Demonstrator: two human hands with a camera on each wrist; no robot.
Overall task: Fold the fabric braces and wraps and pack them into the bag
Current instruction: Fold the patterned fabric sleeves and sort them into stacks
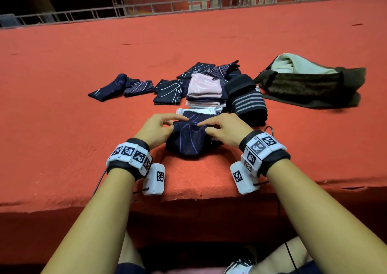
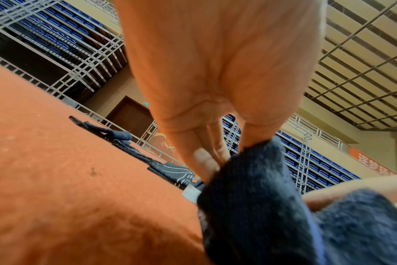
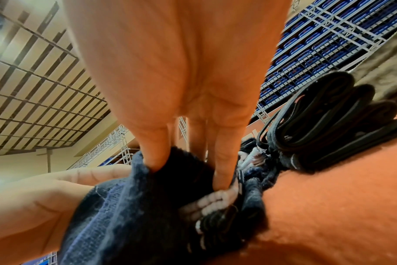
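Navy brace with purple lines sits bunched near the front edge of the orange ledge, left hand and right hand each pinching its top fold with curled fingertips. Just behind it: folded stack, striped wrap, dark bag further right. Open ledge to the left; loose braces back-left.
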